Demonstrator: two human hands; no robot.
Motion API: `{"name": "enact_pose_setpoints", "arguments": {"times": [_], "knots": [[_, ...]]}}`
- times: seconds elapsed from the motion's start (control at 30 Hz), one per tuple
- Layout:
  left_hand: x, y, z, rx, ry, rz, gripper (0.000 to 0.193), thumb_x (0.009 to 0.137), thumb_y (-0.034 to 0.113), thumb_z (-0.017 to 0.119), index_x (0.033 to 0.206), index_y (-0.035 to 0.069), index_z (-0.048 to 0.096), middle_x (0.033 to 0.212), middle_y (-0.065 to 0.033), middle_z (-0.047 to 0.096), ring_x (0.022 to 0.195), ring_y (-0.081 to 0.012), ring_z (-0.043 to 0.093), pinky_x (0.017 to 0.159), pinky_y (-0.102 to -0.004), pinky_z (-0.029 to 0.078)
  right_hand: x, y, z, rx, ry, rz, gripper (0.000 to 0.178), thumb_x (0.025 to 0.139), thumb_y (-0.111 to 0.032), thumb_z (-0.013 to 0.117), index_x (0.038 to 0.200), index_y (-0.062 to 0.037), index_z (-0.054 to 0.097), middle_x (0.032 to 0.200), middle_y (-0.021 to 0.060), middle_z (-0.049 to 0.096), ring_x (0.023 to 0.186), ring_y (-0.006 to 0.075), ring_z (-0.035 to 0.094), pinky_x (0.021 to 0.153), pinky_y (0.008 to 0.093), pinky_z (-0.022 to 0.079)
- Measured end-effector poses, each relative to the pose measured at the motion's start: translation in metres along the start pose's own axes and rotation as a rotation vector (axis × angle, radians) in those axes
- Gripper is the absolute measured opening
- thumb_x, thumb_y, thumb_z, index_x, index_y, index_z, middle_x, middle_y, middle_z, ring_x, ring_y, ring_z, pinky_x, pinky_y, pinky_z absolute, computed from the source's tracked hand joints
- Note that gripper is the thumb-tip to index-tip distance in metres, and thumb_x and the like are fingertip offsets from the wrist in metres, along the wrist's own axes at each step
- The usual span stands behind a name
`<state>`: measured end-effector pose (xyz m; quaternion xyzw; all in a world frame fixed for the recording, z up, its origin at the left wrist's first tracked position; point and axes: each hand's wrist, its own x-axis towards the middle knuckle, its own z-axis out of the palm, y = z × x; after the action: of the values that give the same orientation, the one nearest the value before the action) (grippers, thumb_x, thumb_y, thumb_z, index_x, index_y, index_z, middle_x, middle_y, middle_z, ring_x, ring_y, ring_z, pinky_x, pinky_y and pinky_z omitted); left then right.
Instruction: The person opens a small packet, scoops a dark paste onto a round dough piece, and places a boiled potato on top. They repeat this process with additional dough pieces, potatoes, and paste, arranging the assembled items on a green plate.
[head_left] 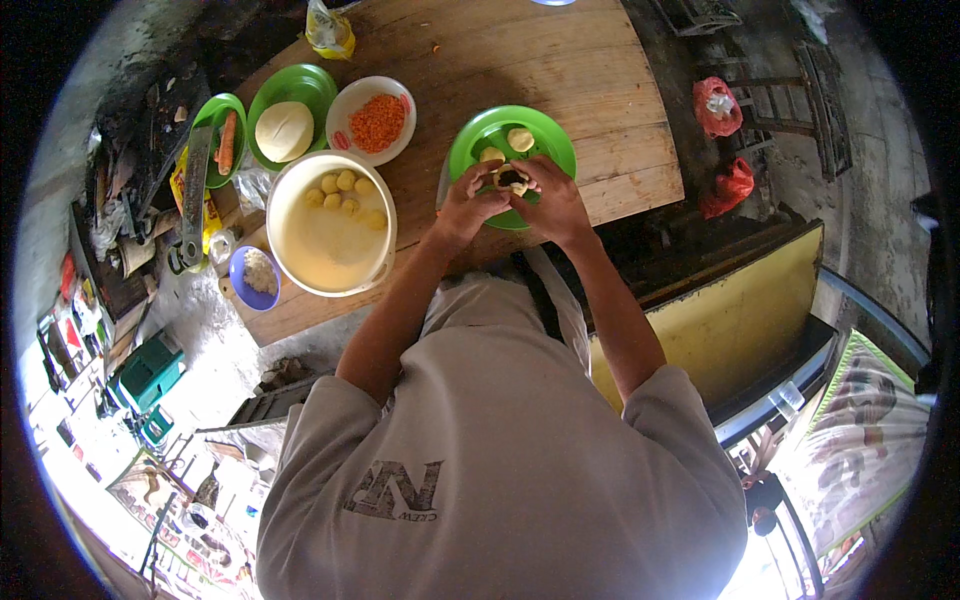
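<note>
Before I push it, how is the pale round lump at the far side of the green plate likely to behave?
The lump looks dough-like, so it may be soft and dent easily. Being rounded, it could roll or slide a little across the green plate. Small beside the right hand, it is probably light.

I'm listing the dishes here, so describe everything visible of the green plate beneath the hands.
The green plate is round, bright, seemingly plastic, with a raised rim. It sits face up, apparently flat, on the wooden table, near its edge. Two pale yellow dough pieces show on it. The left hand and right hand hide part of its near side; whether they touch it is unclear.
</note>
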<state>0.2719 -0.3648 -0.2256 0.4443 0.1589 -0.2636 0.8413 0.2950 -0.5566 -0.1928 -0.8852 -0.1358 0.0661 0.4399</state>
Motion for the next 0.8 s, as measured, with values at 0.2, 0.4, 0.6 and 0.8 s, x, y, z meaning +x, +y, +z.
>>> {"name": "enact_pose_setpoints", "arguments": {"times": [0.2,0.4,0.6,0.8], "knots": [[0.010,-0.003,-0.005,0.229,0.015,0.059,0.064,0.089,-0.003,0.078,0.147,0.000,0.051,0.141,-0.0147,0.059,0.129,-0.0270,0.060,0.110,-0.0430,0.053,-0.002,0.001,-0.002,-0.169,0.088,-0.113,0.052,0.083,-0.005,0.082,0.132,-0.0096,0.066,0.120,0.0130,0.067,0.103,0.0240,0.070,0.086,0.0353,0.060],[0.009,0.002,-0.001,0.288,0.020,0.080,0.059,0.089,0.003,0.081,0.142,-0.004,0.056,0.135,-0.0162,0.065,0.124,-0.0240,0.064,0.107,-0.0391,0.055,-0.001,-0.001,-0.008,0.099,-0.038,0.031,0.048,0.084,-0.009,0.080,0.130,-0.0061,0.066,0.121,0.0170,0.069,0.108,0.0319,0.071,0.093,0.0406,0.059],[0.006,0.012,0.004,0.282,0.053,0.045,0.059,0.091,0.007,0.080,0.144,-0.004,0.056,0.135,-0.0169,0.066,0.122,-0.0236,0.065,0.106,-0.0364,0.055,-0.002,-0.004,-0.012,0.178,0.020,-0.044,0.043,0.086,-0.003,0.080,0.127,-0.0048,0.069,0.118,0.0163,0.071,0.101,0.0277,0.074,0.087,0.0367,0.062],[-0.003,0.018,0.011,0.283,0.131,0.195,0.052,0.089,0.003,0.081,0.136,-0.005,0.059,0.129,-0.0169,0.068,0.120,-0.0246,0.067,0.106,-0.0379,0.057,-0.003,-0.009,-0.010,0.188,0.103,-0.062,0.037,0.084,-0.002,0.084,0.120,-0.0030,0.075,0.113,0.0149,0.073,0.100,0.0253,0.075,0.085,0.0348,0.063]]}}
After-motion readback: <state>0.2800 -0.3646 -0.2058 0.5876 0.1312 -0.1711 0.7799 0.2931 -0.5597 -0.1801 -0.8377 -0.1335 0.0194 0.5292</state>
